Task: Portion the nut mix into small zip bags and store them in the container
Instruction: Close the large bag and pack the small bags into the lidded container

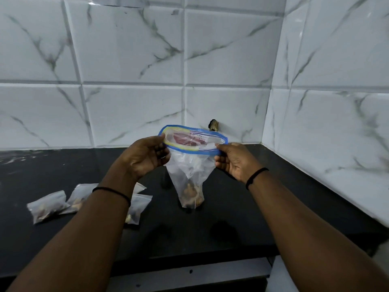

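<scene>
A large clear zip bag (pixel 189 171) with a blue and yellow zip strip hangs in the air above the black counter (pixel 231 207). Its mouth is spread open. A small heap of nut mix (pixel 192 196) sits in its bottom corner. My left hand (pixel 145 157) pinches the left end of the zip rim. My right hand (pixel 233 160) pinches the right end. Three small clear zip bags with nuts lie on the counter to the left: one (pixel 47 206) at the far left, another (pixel 81 197) beside it, and a third (pixel 137 208) partly hidden by my left forearm.
White marble-patterned tiles cover the back wall (pixel 130 60) and the right wall (pixel 336 102), meeting in a corner. A small dark hole (pixel 213 124) breaks the back wall just above the counter. The counter's front edge runs below my arms.
</scene>
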Demonstrator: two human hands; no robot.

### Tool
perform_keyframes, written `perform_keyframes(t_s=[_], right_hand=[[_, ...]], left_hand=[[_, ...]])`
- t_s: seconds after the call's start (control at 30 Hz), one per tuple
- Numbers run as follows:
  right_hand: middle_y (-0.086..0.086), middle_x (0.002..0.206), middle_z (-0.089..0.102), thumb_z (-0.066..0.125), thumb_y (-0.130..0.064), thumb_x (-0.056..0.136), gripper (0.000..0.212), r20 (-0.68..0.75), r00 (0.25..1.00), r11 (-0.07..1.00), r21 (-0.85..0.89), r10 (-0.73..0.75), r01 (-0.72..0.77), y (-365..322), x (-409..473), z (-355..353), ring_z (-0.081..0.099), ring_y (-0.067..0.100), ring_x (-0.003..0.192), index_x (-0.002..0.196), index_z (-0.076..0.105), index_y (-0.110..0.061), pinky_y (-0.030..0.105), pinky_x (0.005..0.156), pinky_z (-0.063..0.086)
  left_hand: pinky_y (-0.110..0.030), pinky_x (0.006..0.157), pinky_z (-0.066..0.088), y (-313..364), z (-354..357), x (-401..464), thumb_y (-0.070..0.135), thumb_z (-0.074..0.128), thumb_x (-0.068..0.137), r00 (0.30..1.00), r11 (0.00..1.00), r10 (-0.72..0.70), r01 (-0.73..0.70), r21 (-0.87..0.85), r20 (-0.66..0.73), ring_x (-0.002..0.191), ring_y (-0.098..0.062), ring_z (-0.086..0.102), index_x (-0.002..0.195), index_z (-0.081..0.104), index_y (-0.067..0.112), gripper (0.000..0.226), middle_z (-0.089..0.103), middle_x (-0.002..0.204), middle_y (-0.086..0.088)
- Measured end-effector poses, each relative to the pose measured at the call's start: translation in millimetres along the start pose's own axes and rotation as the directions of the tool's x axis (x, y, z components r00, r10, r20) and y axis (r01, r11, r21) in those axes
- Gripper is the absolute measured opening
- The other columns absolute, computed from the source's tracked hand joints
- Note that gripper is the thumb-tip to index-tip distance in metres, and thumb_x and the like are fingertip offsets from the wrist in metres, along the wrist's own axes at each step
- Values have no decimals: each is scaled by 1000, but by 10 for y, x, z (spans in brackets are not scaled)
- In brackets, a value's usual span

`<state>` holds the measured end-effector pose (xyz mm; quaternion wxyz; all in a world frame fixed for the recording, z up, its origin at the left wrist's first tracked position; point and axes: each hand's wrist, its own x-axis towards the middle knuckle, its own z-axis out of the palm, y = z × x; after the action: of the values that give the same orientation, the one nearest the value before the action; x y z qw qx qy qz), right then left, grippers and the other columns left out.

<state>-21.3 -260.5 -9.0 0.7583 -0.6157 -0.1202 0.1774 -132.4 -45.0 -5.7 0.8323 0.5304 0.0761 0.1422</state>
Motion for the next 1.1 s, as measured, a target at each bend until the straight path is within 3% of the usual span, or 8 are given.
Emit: perform_keyframes(t_s=[0.23, 0.4, 0.53, 0.63, 0.77, 0.9, 1.0, 1.1], right_hand=[[13, 55, 67, 58, -26, 100, 28, 71, 997, 981, 193, 15, -28, 18, -76, 71, 66, 16, 45, 92, 59, 1, 24, 41, 54], [10, 62, 70, 70, -11, 90, 12, 143, 989, 967, 254, -38, 1, 8, -118, 99, 65, 13, 47, 87, 65, -1, 22, 47, 57], [8, 48, 62, 71, -3, 89, 17, -15, 999, 998, 37, -48, 48, 46, -89, 192, 52, 7, 32, 76, 60, -2, 17, 35, 45], [10, 63, 61, 69, -1, 85, 16, -180, 961, 948, -278, -208, 153, 83, -54, 239, 53, 9, 36, 89, 55, -7, 21, 37, 43], [4, 84, 58, 62, -10, 85, 33, -103, 870, 478, -863, -482, 162, 56, -96, 198, 60, 25, 76, 114, 46, -9, 33, 63, 46], [0, 81, 55, 59, -12, 85, 66, 30, 844, 140, -982, -535, 124, 47, -138, 258, 54, 23, 71, 143, 27, -5, 32, 62, 39], [2, 90, 61, 70, -25, 80, 77, 44, 889, 255, -951, -455, 178, -98, -137, 233, 57, 24, 76, 144, 32, -7, 31, 64, 40], [1, 91, 68, 73, -37, 78, 39, 49, 856, 351, -899, -515, 263, -273, -137, 141, 65, 24, 86, 107, 60, -14, 33, 67, 47]], left_hand=[[-20, 51, 52, -168, 141, 46, 10, 69, 83, 992, 994, 93, -98, -55, -89, 52, -8, 54, 97, 63, 8, 15, 60, 62, 1], [-20, 45, 49, -150, 247, 69, -6, 59, 90, 966, 992, 106, -120, -45, -234, 55, -15, 49, 79, 58, 6, 16, 61, 58, -6], [-20, 43, 49, -150, 352, 90, -13, 50, 90, 947, 987, 159, -156, 32, -279, 40, -14, 54, 85, 52, 5, 19, 54, 69, -13], [-20, 39, 45, -184, 390, 100, -16, 44, 88, 901, 972, 216, -162, 170, -376, 42, -15, 47, 100, 49, 6, 25, 51, 71, -14], [-21, 38, 36, -230, 350, 120, -10, 35, 86, 859, 864, 304, -66, 499, -413, 49, -19, 43, 103, 46, 8, 27, 51, 83, -17], [-31, 55, 46, -139, 380, 87, 4, 45, 86, 801, 468, 494, 83, 880, -338, 70, -29, 57, 100, 50, 6, 15, 59, 92, -15], [-35, 80, 49, -20, 356, 143, 7, 47, 85, 776, 379, 551, 93, 921, -306, 92, -36, 60, 111, 56, 7, 28, 59, 113, -18], [-42, 73, 60, 69, 330, 165, 4, 42, 82, 814, 500, 480, 53, 864, -328, 90, -37, 65, 106, 61, 11, 31, 58, 111, -21]])
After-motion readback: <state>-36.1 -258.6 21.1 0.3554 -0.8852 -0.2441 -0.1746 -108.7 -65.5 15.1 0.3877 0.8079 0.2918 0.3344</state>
